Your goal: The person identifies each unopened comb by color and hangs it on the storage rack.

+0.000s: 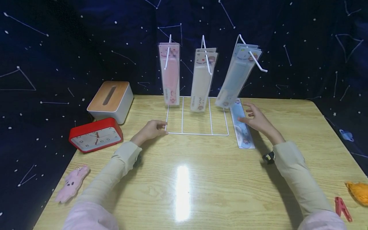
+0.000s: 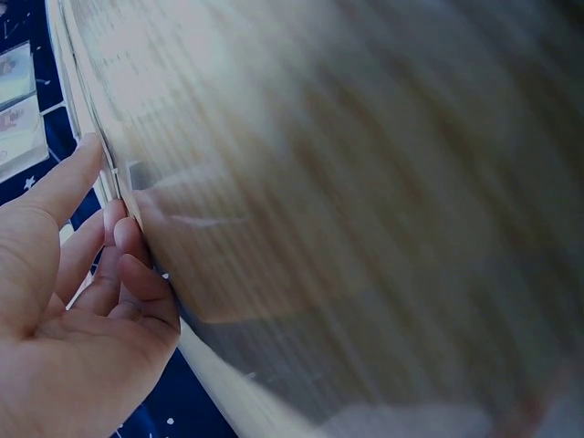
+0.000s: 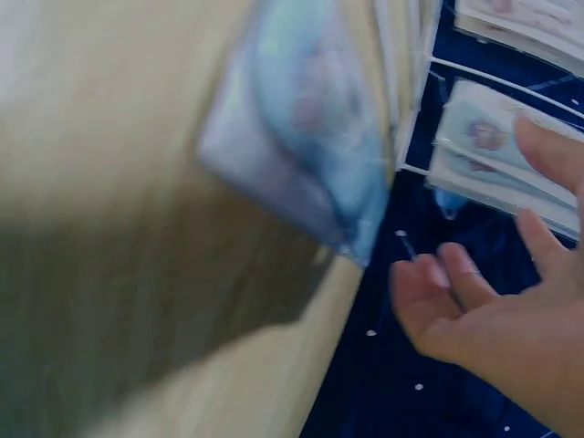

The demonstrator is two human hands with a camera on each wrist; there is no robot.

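Note:
A white wire display rack (image 1: 197, 134) stands on the table with three hooks. Pink comb packs (image 1: 172, 75), cream comb packs (image 1: 203, 81) and blue comb packs (image 1: 237, 76) hang from them. My left hand (image 1: 150, 130) holds the rack's front left corner, thumb and fingertips at the wire. Flat on the table to the right of the base lies another blue comb pack (image 1: 244, 135), its far end behind the hanging blue ones. Over this pack's right edge is my right hand (image 1: 257, 119), fingers loosely bent and holding nothing; in the right wrist view the pack (image 3: 301, 128) is apart from the fingers.
At the left stand a tissue box (image 1: 120, 107) with a wooden lid and a red clock (image 1: 96, 135). A pink plush toy (image 1: 73, 183) lies near the left edge. A red clothes peg (image 1: 342, 209) and an orange fuzzy item (image 1: 357, 191) are at the lower right.

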